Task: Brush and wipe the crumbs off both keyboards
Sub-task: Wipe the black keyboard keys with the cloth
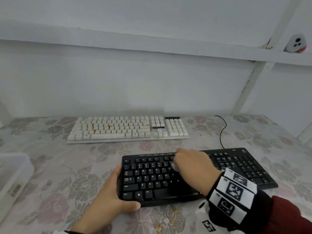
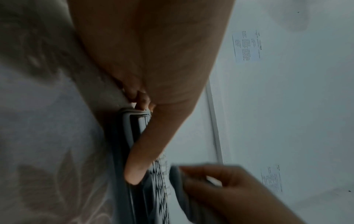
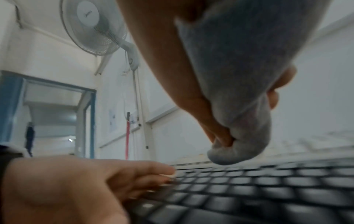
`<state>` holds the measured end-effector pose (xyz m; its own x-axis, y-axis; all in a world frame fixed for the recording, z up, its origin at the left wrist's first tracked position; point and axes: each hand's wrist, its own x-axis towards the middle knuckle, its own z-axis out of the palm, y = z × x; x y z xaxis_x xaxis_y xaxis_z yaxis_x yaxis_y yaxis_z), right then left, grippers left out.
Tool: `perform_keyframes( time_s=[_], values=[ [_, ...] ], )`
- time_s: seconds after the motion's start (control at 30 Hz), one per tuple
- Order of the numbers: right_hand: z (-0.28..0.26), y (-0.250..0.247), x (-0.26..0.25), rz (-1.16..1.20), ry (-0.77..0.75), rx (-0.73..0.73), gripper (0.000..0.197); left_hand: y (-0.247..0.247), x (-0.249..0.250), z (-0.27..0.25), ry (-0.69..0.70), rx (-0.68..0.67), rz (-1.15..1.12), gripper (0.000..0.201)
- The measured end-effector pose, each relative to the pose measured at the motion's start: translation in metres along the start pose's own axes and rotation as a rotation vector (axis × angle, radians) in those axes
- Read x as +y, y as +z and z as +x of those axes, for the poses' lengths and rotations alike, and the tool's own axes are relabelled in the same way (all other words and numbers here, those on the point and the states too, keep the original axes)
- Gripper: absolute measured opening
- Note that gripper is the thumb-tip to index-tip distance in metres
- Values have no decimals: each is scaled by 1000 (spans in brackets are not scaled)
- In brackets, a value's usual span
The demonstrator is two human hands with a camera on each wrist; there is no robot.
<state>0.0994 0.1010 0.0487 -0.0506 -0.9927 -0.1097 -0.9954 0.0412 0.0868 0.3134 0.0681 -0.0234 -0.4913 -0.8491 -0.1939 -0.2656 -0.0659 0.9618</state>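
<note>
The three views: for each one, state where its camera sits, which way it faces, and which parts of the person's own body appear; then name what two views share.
Head: above the table, facing forward and down at the black keyboard and white keyboard; both hands show.
Left wrist: looks along the left hand, which grips the black keyboard's edge; the right hand's fingers show too.
Right wrist: low over the keys, looking along the right hand, which holds a grey cloth; left hand below.
Shared: both wrist views show the black keyboard and both hands.

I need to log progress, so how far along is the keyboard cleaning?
Nothing looks finished. In hand: the left hand grips the black keyboard while the right hand wipes its keys with a grey cloth. Left: the white keyboard, with orange crumbs on it.
</note>
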Motion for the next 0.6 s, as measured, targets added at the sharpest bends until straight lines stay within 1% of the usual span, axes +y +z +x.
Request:
perform_keyframes(
  time_s=[0.03,0.1,0.13,0.23,0.3,0.4,0.47,0.6],
  values=[
    [4,-2,-10,43,-34,30,16,1,2,-1,5,-2,13,87],
    [12,-4,-39,116,-127,40,26,3,9,-1,12,-5,34,85],
    [16,-4,-55,140,-180,43,27,4,11,-1,12,-5,44,84],
    [26,-1,-97,91,-306,41,20,4,9,4,8,24,91,83],
    [27,1,-107,47,-338,14,16,2,5,6,17,37,117,80],
    [22,4,-95,-6,-322,14,20,2,6,6,-13,8,89,87],
    [18,8,-75,-19,-290,11,21,3,7,4,-10,-1,27,80],
    [8,15,-27,-5,-146,-18,13,3,1,1,5,-16,-43,84]
  ],
)
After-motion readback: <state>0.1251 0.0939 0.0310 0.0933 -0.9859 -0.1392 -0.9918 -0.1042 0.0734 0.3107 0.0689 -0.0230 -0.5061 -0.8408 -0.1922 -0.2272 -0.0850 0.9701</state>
